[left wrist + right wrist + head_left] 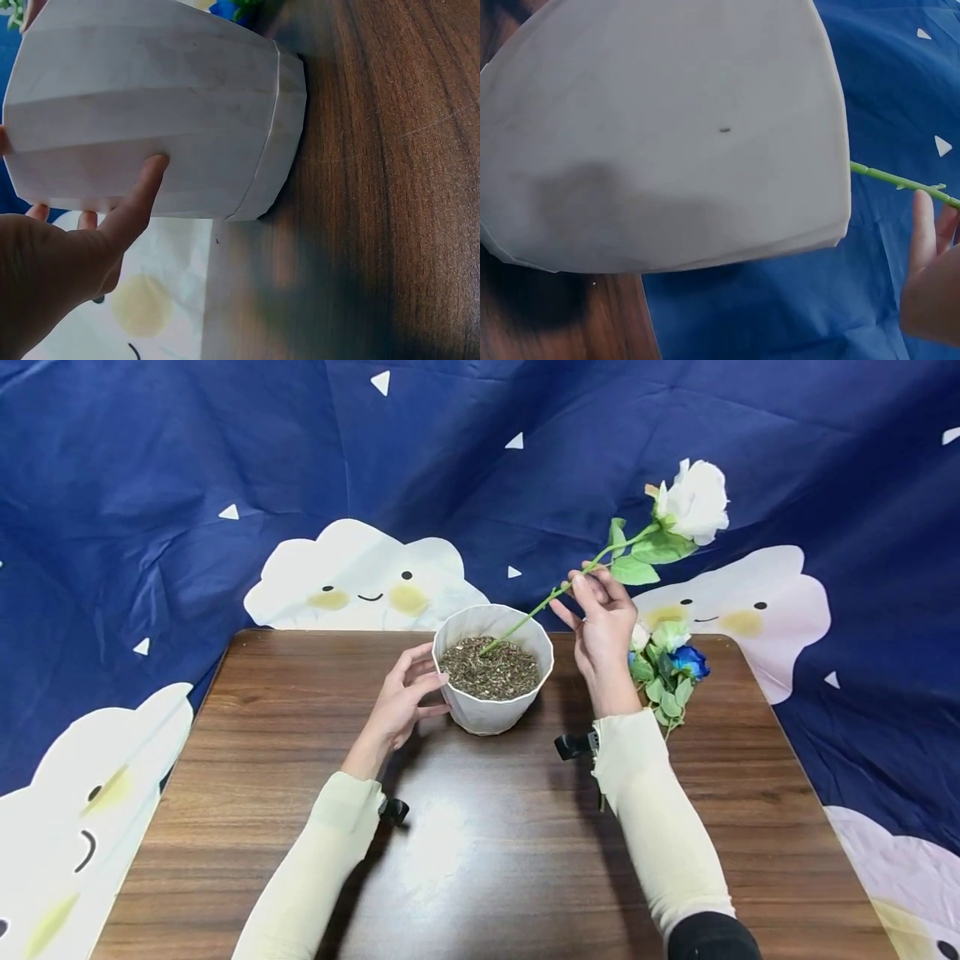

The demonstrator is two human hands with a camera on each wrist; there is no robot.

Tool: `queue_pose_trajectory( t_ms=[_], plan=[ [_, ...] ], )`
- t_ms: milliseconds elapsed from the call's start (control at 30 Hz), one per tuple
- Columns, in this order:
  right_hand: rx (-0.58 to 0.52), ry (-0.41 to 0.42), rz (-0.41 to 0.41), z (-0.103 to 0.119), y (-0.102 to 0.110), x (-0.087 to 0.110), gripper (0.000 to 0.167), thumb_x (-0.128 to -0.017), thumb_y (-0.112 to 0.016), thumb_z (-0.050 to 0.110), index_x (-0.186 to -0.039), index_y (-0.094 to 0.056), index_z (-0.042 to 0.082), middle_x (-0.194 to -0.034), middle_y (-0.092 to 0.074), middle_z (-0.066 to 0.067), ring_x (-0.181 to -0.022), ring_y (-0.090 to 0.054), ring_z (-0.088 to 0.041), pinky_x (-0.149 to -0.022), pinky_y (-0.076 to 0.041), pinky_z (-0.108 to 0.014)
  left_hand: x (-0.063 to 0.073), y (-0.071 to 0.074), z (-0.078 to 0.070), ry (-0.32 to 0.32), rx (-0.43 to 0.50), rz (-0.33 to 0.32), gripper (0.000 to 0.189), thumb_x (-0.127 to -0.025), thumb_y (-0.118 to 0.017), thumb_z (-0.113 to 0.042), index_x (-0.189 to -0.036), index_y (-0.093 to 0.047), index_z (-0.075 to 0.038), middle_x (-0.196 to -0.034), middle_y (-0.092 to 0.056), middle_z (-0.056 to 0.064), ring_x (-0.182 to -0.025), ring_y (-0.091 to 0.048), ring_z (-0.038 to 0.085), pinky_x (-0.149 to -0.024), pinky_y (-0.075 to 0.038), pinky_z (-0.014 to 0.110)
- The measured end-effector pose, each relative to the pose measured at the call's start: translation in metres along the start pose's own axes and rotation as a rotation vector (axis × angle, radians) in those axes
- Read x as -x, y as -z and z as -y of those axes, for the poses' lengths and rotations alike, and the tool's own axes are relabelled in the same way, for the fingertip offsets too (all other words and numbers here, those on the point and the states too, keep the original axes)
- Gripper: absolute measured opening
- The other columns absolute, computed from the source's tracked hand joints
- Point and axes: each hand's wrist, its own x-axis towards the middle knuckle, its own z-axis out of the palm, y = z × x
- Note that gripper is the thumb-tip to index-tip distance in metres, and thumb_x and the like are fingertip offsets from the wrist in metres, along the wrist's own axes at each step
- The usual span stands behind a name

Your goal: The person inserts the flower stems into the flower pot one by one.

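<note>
A white faceted flower pot (491, 714) filled with brown soil (491, 670) stands near the table's back edge. My left hand (407, 695) holds the pot's left side, one fingertip at the rim and another finger (142, 191) against the outer wall. A white artificial rose (697, 502) slants up to the right out of the pot, its lower stem end in the soil. Above and right of the rim, my right hand (603, 622) pinches its green stem (892, 178) between thumb and fingers. In the right wrist view the pot hides most of the scene.
Other artificial flowers, among them a blue rose (688, 662), lie on the wooden table (480, 877) right of my right hand, partly behind it. A dark blue cloth (420, 460) with smiling clouds hangs right behind the table.
</note>
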Motion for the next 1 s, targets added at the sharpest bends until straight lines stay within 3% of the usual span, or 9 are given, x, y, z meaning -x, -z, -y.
queue_pose_trajectory(
  t_ms=[400,667,833,1000],
  plan=[
    [0.213,-0.057,0.077,-0.007,-0.018,-0.010,0.011,-0.091,-0.073,-0.002,-0.101,-0.073,0.003,-0.097,-0.074,-0.008,-0.089,-0.070,-0.021,-0.066,-0.065,-0.032,-0.001,-0.002,-0.001,0.006,0.003,0.006,0.062,-0.094,-0.065,-0.002,-0.151,-0.041,-0.011,-0.146,-0.045,0.021,-0.121,-0.055,0.035,-0.091,-0.056,0.062],
    [0.239,-0.169,0.171,-0.010,-0.024,-0.017,0.006,-0.097,-0.067,0.006,-0.097,-0.073,0.007,-0.095,-0.073,-0.007,-0.085,-0.070,-0.019,-0.069,-0.065,-0.030,-0.002,-0.001,0.000,0.005,0.008,-0.003,0.063,-0.093,-0.065,0.000,-0.151,-0.041,-0.010,-0.145,-0.046,0.021,-0.117,-0.056,0.032,-0.089,-0.057,0.062],
    [0.277,-0.212,0.243,-0.013,-0.025,-0.021,0.010,-0.101,-0.063,0.014,-0.100,-0.071,0.008,-0.093,-0.073,-0.004,-0.086,-0.070,-0.017,-0.069,-0.063,-0.027,-0.002,-0.001,0.000,0.001,0.007,0.001,0.064,-0.092,-0.065,0.000,-0.151,-0.040,-0.010,-0.144,-0.046,0.021,-0.116,-0.056,0.032,-0.088,-0.057,0.062],
    [0.309,-0.260,0.263,-0.017,-0.031,-0.021,0.018,-0.103,-0.058,0.021,-0.103,-0.068,0.005,-0.094,-0.072,-0.005,-0.091,-0.069,-0.018,-0.068,-0.062,-0.026,-0.001,0.000,-0.001,0.001,0.008,0.001,0.065,-0.092,-0.065,0.000,-0.151,-0.041,-0.010,-0.145,-0.046,0.021,-0.118,-0.056,0.033,-0.088,-0.057,0.062]
  ],
)
